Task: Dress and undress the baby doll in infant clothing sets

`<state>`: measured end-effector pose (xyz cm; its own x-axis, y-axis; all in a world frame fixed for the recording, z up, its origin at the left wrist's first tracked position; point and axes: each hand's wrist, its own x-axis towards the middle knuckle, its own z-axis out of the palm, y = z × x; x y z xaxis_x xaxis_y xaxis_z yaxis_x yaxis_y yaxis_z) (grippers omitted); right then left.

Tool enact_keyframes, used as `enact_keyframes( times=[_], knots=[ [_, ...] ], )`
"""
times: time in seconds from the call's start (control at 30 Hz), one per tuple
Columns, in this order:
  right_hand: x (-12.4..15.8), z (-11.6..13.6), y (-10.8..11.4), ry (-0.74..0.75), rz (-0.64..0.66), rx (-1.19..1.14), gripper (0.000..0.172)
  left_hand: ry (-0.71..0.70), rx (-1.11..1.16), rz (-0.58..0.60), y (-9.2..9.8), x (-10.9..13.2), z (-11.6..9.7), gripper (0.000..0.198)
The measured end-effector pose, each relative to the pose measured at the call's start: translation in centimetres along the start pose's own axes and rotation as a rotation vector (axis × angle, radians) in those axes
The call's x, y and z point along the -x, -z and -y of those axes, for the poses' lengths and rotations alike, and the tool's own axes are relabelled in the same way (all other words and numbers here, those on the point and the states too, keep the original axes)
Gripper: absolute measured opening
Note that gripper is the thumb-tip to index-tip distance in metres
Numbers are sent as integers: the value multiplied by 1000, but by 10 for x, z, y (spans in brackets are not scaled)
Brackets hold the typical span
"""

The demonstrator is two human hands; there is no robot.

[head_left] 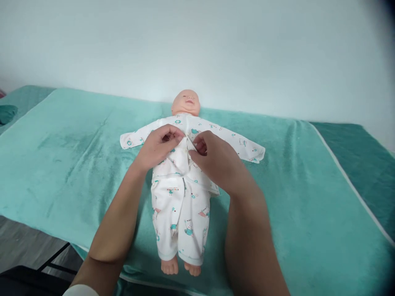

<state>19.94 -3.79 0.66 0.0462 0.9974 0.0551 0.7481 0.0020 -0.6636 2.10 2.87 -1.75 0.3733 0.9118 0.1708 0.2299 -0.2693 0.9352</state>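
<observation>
A baby doll (187, 102) lies on its back, head toward the wall and bare feet toward me. It wears a white printed jacket (171, 164) with both sleeves spread wide, and matching trousers (182, 218). Over the chest, my left hand (162, 144) pinches the jacket's front edge between thumb and fingers. Close beside it on the right, my right hand (212, 154) pinches the other side of the front opening. The fabric between them is lifted slightly. Whether a fastener sits between the fingertips is too small to tell.
A green plush cloth (77, 164) covers the table under the doll, with a darker green cover (364, 172) showing at the right. A pale wall (216, 49) rises behind. At the lower left are a black object (27, 281) and the grey floor (24, 238).
</observation>
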Motion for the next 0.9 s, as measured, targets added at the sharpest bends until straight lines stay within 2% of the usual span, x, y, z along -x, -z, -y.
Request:
enact_keyframes(
  times=[0.03, 0.1, 0.2, 0.37, 0.47, 0.6, 0.8, 0.9],
  knots=[
    [2, 2, 3, -20, 14, 33, 1, -10, -31, 14, 2, 1, -2, 14],
    [5, 4, 8, -44, 44, 74, 13, -47, -92, 48, 4, 4, -4, 15],
    [6, 5, 12, -57, 79, 73, 18, -100, -184, 132, 3, 7, -7, 15],
    [5, -1, 19, -105, 139, -87, 24, -192, -354, 173, 3, 9, -6, 12],
    [4, -3, 20, -63, 212, -224, 31, -212, -372, 189, 4, 9, -6, 12],
    [1, -7, 17, -17, 239, -377, 35, -123, -268, 203, 6, 12, -8, 17],
    [-6, -17, 6, 69, 272, -599, 39, 54, 91, 209, 8, 14, -13, 22],
    [-9, -20, 1, 71, 283, -672, 43, 91, 176, 227, 9, 14, -13, 22]
  ],
)
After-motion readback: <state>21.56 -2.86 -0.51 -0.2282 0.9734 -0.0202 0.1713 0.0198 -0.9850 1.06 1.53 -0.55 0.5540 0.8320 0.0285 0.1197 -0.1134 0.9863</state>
